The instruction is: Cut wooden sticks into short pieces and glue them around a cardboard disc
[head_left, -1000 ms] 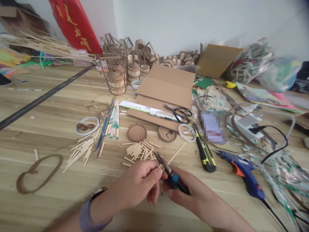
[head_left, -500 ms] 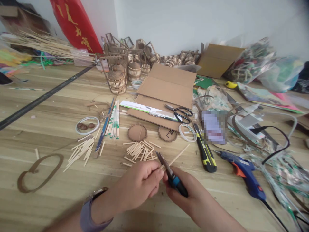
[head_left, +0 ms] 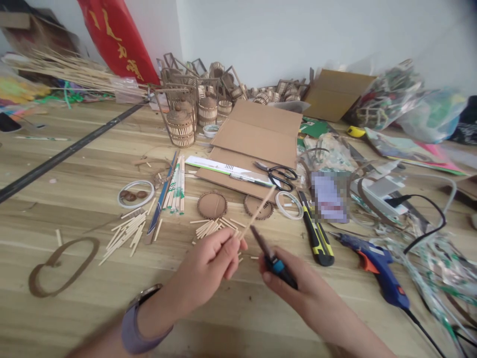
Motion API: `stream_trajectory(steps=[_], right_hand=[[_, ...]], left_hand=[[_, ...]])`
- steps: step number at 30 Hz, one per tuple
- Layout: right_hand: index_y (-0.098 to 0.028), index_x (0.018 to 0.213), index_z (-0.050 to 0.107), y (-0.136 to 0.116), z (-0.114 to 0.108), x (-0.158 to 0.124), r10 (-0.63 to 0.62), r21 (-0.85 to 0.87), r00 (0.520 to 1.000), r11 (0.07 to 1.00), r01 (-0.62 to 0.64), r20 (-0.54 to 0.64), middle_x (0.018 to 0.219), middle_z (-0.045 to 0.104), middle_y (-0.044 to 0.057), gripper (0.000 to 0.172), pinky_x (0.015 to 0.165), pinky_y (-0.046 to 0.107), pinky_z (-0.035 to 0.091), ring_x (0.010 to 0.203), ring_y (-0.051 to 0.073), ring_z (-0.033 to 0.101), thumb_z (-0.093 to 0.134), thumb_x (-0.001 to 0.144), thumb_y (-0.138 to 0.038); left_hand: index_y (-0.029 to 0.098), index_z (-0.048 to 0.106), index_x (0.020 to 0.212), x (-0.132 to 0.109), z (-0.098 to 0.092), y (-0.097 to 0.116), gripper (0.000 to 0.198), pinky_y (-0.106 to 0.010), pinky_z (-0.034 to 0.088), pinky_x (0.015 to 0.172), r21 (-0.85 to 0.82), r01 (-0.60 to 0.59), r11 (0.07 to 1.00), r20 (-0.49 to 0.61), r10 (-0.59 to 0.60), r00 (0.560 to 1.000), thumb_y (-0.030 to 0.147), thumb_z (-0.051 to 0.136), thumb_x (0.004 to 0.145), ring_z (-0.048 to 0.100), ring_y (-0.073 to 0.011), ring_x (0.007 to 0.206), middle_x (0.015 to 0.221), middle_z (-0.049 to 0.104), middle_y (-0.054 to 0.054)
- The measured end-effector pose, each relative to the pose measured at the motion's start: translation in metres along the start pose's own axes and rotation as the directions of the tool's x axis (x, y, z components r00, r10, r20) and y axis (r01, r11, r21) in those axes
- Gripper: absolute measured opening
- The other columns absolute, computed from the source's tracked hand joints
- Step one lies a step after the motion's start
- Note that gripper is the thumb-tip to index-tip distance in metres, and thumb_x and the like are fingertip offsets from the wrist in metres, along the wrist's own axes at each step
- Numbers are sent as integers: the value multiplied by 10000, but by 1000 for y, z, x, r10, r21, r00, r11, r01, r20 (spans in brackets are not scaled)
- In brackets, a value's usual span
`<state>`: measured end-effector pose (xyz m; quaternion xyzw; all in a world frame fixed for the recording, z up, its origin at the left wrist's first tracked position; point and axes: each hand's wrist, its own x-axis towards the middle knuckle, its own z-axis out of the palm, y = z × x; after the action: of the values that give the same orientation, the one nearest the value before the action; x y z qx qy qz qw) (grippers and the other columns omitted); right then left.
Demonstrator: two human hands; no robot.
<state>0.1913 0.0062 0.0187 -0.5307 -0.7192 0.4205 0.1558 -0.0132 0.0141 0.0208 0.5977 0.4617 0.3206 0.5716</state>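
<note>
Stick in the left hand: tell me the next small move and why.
Probably bring the cutters in the right hand onto the stick beside the left hand: the blades sit clear of it, and cut pieces lie below.

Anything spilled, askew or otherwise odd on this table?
Nothing looks damaged. Short stick pieces lie scattered loose on the table beyond the left hand, which pinches a long stick; the right hand grips cutters. A black cable loops by the glue gun.

A thin pale stick (head_left: 257, 213) slants up-right from the left hand (head_left: 208, 268). Dark, blue-banded cutters (head_left: 271, 257) lie in the right hand (head_left: 298, 291), tip near the stick's lower end.
</note>
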Motion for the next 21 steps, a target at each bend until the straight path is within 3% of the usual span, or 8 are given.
stream_trajectory(steps=[3,6,8,10,12,15,21], right_hand=[[-212,821,530,7,-6,1,-53,-111,971,993,28,-233,697,582,3,169,582,267,448,631,169,556,459,906,-340],[-224,929,519,12,-4,1,-249,-268,867,953,140,-431,912,627,71,74,711,321,488,834,220,619,475,918,-283],[-228,1050,504,14,0,2,-394,-361,817,899,247,-421,1169,581,130,129,866,363,469,1112,259,562,482,922,-225],[-219,1119,485,16,5,4,-451,-405,822,863,303,-348,1304,511,155,200,937,374,444,1248,268,476,485,921,-190],[-203,1096,495,19,11,7,-418,-420,864,863,282,-279,1207,572,150,177,862,359,479,1137,265,556,480,920,-185],[-200,943,515,24,17,10,-341,-466,903,864,191,-262,875,627,82,63,654,331,486,787,240,623,456,920,-206],[-215,866,501,25,26,11,-340,-565,882,818,107,-325,776,610,50,61,568,294,433,656,219,605,455,903,-225]], left_hand=[[210,450,757,2,-2,-1,348,-237,372,606,90,57,994,-31,-55,998,431,304,984,456,-126,549,546,442,59],[212,452,738,3,3,-6,313,-247,356,599,310,59,949,30,-72,997,361,324,983,506,-147,592,587,507,32],[208,482,762,3,8,-11,267,-253,349,603,453,13,891,65,-48,997,299,346,974,546,-164,647,670,577,2],[206,527,829,2,14,-14,228,-260,364,631,547,-36,837,93,-18,996,260,354,968,584,-185,723,786,638,-31],[207,560,895,1,18,-16,230,-273,393,685,609,-68,790,106,4,994,243,346,972,610,-206,796,875,667,-59],[201,587,930,-1,21,-17,260,-301,422,747,715,-73,695,112,-11,994,212,330,974,627,-230,845,896,680,-87],[169,604,925,-2,26,-15,275,-347,448,671,892,-67,447,98,-46,994,119,334,936,634,-263,755,823,677,-127]])
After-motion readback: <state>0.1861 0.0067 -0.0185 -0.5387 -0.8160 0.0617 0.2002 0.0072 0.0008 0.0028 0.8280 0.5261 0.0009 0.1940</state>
